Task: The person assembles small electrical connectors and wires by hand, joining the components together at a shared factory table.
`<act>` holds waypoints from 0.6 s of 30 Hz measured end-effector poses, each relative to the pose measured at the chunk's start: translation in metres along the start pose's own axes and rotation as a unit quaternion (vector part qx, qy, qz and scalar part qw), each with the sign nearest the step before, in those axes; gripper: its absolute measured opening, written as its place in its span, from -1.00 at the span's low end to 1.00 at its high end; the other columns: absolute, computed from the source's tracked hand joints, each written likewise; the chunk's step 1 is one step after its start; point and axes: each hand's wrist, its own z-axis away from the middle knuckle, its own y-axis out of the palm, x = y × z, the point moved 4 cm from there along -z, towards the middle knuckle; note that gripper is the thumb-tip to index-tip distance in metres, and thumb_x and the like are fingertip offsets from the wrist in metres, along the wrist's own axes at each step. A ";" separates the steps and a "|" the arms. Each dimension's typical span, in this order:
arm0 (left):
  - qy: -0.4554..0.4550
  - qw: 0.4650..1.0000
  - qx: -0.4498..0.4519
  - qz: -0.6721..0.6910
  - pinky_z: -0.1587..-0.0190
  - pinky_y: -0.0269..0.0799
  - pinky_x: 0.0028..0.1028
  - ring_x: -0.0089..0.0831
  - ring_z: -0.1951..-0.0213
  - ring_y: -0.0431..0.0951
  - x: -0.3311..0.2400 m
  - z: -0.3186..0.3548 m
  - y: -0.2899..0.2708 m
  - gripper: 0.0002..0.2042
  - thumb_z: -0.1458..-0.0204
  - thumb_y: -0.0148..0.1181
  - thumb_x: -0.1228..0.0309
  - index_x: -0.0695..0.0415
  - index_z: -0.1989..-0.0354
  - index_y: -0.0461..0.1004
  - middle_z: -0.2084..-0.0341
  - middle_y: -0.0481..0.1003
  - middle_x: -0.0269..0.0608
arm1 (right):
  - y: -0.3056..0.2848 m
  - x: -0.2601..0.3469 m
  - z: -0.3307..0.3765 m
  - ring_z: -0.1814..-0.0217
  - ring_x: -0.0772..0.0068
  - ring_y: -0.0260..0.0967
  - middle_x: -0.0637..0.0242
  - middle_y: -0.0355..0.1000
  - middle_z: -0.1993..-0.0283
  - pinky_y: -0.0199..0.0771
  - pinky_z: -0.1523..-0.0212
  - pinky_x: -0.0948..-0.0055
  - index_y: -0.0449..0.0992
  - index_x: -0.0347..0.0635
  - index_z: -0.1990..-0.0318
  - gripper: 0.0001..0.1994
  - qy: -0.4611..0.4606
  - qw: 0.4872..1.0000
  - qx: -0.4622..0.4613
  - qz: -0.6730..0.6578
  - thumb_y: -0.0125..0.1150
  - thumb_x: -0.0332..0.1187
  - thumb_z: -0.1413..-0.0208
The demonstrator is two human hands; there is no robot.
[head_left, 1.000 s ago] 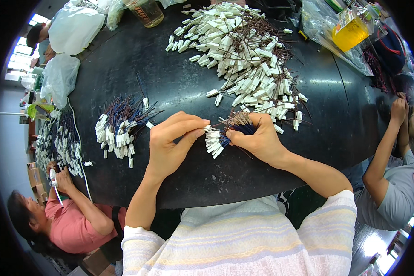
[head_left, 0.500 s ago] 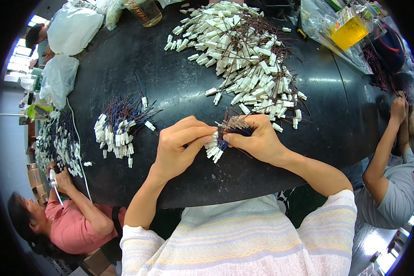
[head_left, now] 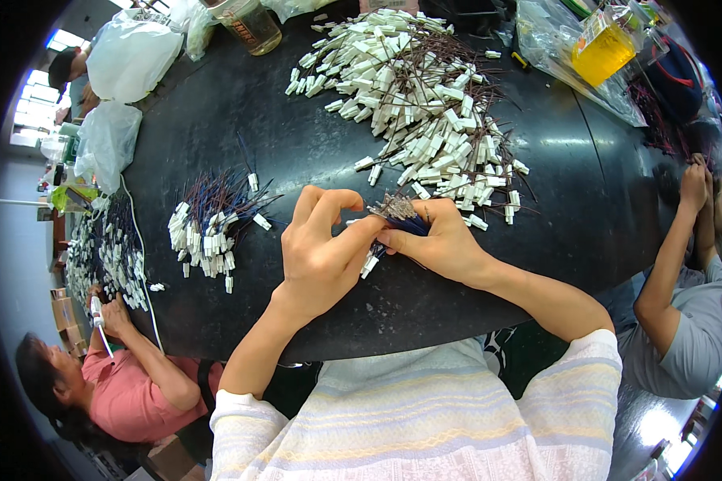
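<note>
Wire bundle (head_left: 399, 218) clamped in both hands' fingers (head_left: 353, 240); yellow packet (head_left: 602, 52) far right.

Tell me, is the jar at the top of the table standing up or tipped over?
Standing up. The jar rests on its base on the black table.

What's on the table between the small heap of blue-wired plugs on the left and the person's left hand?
Almost nothing: in the head view, bare dark table separates the small heap from the left hand, crossed only by a few stray blue wires.
</note>
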 end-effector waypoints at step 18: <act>-0.244 0.925 -0.011 0.292 0.50 0.19 -0.67 -0.66 0.52 0.31 0.038 -0.005 0.001 -0.82 0.11 0.08 0.64 0.18 0.31 0.50 0.46 0.42 -0.29 | -0.007 -0.002 0.001 0.51 0.72 0.27 0.41 0.42 0.53 0.25 0.49 0.66 0.48 -0.30 0.42 -0.89 0.112 0.990 -0.010 -0.081 0.17 -0.43 0.02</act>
